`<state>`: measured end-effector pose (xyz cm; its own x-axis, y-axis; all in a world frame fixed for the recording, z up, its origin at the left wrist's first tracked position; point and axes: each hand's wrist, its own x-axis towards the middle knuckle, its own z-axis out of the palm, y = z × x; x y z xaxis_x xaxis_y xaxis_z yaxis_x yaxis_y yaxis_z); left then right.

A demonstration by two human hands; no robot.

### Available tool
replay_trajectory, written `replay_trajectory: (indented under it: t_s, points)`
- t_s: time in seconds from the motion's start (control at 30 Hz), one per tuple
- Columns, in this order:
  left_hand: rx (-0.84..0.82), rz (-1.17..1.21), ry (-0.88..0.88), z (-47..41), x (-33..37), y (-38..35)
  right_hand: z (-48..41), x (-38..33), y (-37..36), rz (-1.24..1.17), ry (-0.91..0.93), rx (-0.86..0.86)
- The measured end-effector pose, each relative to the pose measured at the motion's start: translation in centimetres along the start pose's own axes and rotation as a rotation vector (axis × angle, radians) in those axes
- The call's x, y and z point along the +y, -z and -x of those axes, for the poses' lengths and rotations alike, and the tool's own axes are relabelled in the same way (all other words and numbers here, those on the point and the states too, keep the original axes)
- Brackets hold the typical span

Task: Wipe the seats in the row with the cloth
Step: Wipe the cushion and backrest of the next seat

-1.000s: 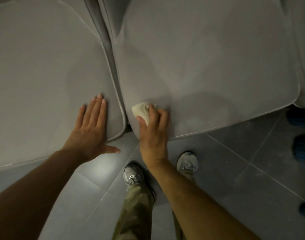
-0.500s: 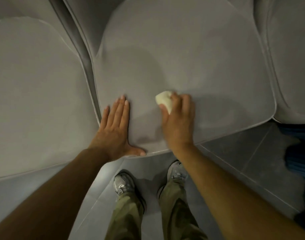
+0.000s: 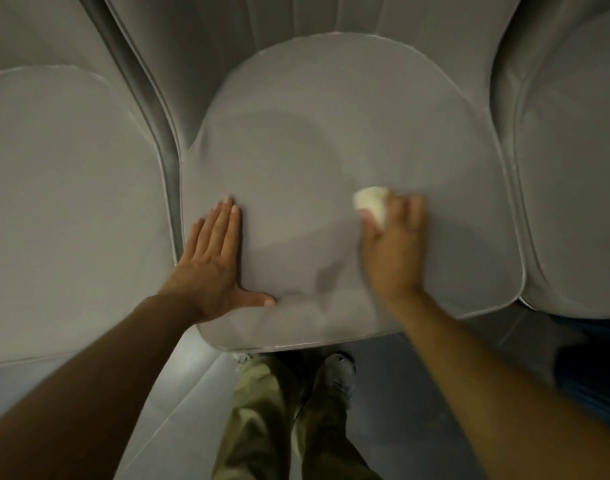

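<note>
Three grey seats stand side by side. The middle seat fills the centre of the head view. My right hand presses a small, wadded, pale yellow cloth onto the right half of that cushion; the hand is blurred. My left hand lies flat and open on the cushion's left edge, thumb spread toward the front rim. The left seat and the right seat are partly in view.
A dark gap separates the left and middle seats. Below the seat fronts is grey tiled floor with my legs in olive trousers and grey shoes. Something blue sits low at the right edge.
My right hand has swept the cloth from the middle seat's front left corner to its right half. My left hand moved off the left seat onto the middle seat's left edge.
</note>
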<state>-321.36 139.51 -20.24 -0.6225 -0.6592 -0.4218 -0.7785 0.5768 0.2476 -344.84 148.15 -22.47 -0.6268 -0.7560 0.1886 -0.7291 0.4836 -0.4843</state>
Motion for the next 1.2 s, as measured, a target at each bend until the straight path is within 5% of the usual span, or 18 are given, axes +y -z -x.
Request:
replay_trajectory:
  t_s: [0.1,0.17,0.3,0.43,0.6,0.73,0.9,1.07,1.2]
  points:
    - [0.01,0.017,-0.015,-0.6,-0.2,0.2,1.5,-4.7,-1.8,-0.144,0.313,-0.139]
    - [0.019,0.002,-0.03,-1.2,-0.6,0.5,0.7,-5.3,-1.9,-0.183,0.366,-0.169]
    - [0.075,-0.057,-0.037,-3.2,-1.5,1.3,-5.9,-2.0,-1.1,-0.1,0.065,0.061]
    - [0.073,-0.094,-0.025,-5.4,-3.1,3.0,-10.5,-0.7,-2.6,0.004,-0.194,0.032]
    - [0.022,-0.167,0.018,-6.8,-4.8,4.5,-3.8,-11.4,-7.4,-0.105,0.077,-0.12]
    - [0.017,-0.215,0.005,-7.7,-5.7,4.8,-4.5,-11.8,-6.3,-0.22,0.182,-0.206]
    - [0.089,-0.254,-0.053,-9.4,-5.5,5.4,-12.2,-5.4,-3.5,-0.073,-0.037,0.03]
    - [0.175,-0.185,0.016,-10.9,-5.4,5.6,-18.8,-3.9,-4.6,0.007,-0.177,-0.043]
    - [0.196,-0.182,0.022,-11.3,-5.8,4.6,-20.3,-8.9,-8.7,-0.03,-0.09,-0.12]
